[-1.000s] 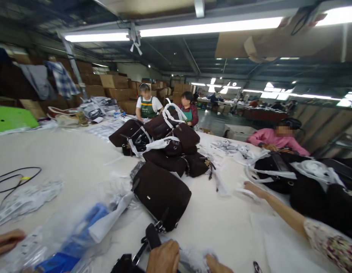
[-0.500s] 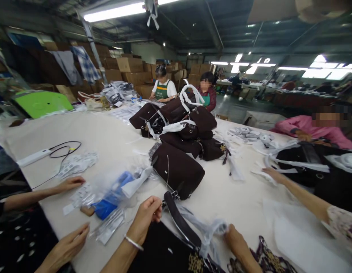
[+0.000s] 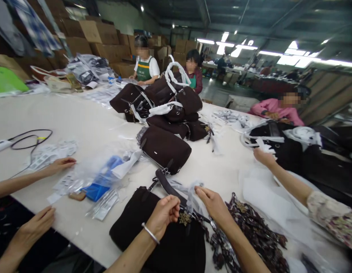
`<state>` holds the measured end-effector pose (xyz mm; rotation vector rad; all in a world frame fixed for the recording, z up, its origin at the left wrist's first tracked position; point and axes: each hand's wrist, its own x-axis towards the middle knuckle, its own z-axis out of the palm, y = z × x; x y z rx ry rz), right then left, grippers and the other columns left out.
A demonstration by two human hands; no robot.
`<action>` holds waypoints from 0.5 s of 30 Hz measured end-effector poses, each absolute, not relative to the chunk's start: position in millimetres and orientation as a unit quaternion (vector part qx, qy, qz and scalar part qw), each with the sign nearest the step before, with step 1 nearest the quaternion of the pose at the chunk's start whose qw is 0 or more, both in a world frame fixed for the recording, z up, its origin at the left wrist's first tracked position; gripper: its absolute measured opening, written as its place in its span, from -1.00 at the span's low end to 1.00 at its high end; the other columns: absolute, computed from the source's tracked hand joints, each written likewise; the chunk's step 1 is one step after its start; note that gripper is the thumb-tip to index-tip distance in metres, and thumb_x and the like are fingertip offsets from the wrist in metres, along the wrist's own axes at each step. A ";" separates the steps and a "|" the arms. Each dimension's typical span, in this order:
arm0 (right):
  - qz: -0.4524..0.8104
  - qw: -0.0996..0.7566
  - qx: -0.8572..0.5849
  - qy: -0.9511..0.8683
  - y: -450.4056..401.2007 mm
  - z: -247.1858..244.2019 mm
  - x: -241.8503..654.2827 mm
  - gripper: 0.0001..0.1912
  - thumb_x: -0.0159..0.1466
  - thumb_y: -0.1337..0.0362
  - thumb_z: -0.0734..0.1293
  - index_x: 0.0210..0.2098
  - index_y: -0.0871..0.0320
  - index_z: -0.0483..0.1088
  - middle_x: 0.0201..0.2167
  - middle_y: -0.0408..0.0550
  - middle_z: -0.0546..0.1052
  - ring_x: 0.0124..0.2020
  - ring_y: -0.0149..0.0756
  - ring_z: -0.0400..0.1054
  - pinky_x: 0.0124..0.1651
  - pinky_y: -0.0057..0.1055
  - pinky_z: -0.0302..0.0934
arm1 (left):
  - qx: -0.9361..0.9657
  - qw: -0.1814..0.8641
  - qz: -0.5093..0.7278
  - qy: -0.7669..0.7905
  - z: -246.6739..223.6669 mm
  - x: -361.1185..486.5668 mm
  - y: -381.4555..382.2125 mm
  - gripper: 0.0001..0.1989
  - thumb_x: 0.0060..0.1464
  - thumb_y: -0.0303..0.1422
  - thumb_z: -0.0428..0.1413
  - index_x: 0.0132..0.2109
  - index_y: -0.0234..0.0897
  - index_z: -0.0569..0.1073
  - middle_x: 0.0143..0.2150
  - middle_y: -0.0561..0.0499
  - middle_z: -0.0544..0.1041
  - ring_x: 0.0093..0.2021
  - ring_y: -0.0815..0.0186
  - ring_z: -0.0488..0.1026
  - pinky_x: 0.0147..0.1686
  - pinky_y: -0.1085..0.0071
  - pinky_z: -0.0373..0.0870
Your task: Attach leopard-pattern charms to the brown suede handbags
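Note:
A dark handbag (image 3: pixel 142 223) lies in front of me, its dark handle (image 3: pixel 167 185) standing up at the far side. My left hand (image 3: pixel 166 214), with a silver bangle at the wrist, is over the bag with its fingers curled closed; whatever is in them is hidden. My right hand (image 3: pixel 211 201) pinches a thin whitish wrapping strip (image 3: pixel 190 193) beside the handle. A gold flower-shaped charm (image 3: pixel 184 218) hangs on the bag between my hands. A pile of dark patterned straps with gold charms (image 3: pixel 252 223) lies right of my right forearm.
Wrapped dark handbags (image 3: pixel 164 148) are piled mid-table. At left, a co-worker's hands (image 3: pixel 36 227) are near a blue item in clear plastic (image 3: pixel 99 189) and small packets. Another person's hand (image 3: pixel 264 155) holds white material by black bags (image 3: pixel 286 151). More people sit beyond.
My view has shifted right and down. My right hand has come in from the right to the wrapping strip, and my left hand has moved from the handle's end to over the bag.

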<state>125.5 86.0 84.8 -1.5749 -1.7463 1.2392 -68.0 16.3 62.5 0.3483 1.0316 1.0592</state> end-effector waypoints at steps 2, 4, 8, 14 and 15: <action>0.531 0.338 -0.556 -0.544 72.0 92.2 108.0 -0.49 0.22 -0.09 0.29 -0.06 0.18 0.51 -0.03 0.07 0.55 0.06 -0.05 0.40 0.20 -0.11 0.20 | 0.176 0.741 0.452 0.464 61.7 -54.7 9.0 -0.59 -0.11 -0.08 0.29 -0.34 -0.34 0.38 -0.51 0.11 0.39 -0.60 0.54 0.30 -0.62 0.62 0.20; 0.608 0.421 -0.520 -0.428 61.0 95.7 97.2 -0.49 0.19 -0.07 0.34 -0.06 0.20 0.49 -0.07 0.09 0.56 -0.03 -0.12 0.45 0.14 -0.13 0.27 | 0.196 0.755 0.425 0.460 58.7 -43.0 2.0 -0.60 -0.10 -0.08 0.27 -0.35 -0.34 0.37 -0.52 0.11 0.39 -0.61 0.54 0.29 -0.63 0.62 0.21; 0.662 0.481 -0.496 -0.290 46.6 102.4 96.9 -0.56 0.08 0.04 0.48 -0.18 0.23 0.51 -0.30 0.00 0.57 -0.33 -0.35 0.45 -0.21 -0.38 0.41 | 0.221 0.772 0.378 0.459 50.6 -25.9 -10.3 -0.63 -0.07 -0.11 0.24 -0.35 -0.35 0.38 -0.52 0.10 0.39 -0.63 0.53 0.30 -0.65 0.62 0.19; 0.620 0.564 -0.494 -0.232 30.8 107.1 112.1 -0.58 0.17 -0.02 0.41 -0.20 0.24 0.47 -0.48 -0.13 0.44 -0.65 -0.61 0.08 -0.68 -0.63 -0.07 | 0.170 0.826 0.323 0.429 48.7 -6.4 -22.6 -0.67 -0.14 -0.16 0.24 -0.38 -0.34 0.39 -0.54 0.09 0.39 -0.64 0.52 0.31 -0.66 0.61 0.19; 0.604 0.582 -0.498 -0.220 29.5 106.0 112.9 -0.58 0.19 -0.04 0.38 -0.23 0.23 0.46 -0.55 -0.19 0.37 -0.68 -0.63 -0.01 -0.69 -0.63 -0.14 | 0.164 0.834 0.313 0.424 48.5 -2.4 -24.6 -0.67 -0.16 -0.17 0.24 -0.38 -0.34 0.38 -0.54 0.09 0.39 -0.64 0.51 0.31 -0.66 0.60 0.19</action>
